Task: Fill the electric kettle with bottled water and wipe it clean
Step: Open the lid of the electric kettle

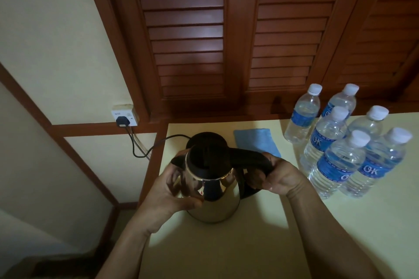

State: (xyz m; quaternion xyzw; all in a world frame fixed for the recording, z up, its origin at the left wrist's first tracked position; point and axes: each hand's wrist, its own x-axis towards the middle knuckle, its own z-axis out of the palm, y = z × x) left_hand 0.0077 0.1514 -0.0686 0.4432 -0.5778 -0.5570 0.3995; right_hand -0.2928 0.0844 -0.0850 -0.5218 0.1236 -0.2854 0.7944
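A steel electric kettle [217, 201] with a black rim and handle is in the middle of the cream table [249, 244], tilted toward me. Its lid is off or open; the mouth looks dark. My right hand [281, 176] grips the black handle. My left hand [167, 190] cups the kettle's left side, thumb across the front. The black base [206, 139] sits just behind the kettle. A folded blue cloth [256, 142] lies behind and to the right. Several capped water bottles [340, 142] stand at the right.
A black cord [145, 149] runs from the base to a plug in the wall socket [123, 118] at left. Brown louvred doors stand behind the table. The table's left edge drops to the floor.
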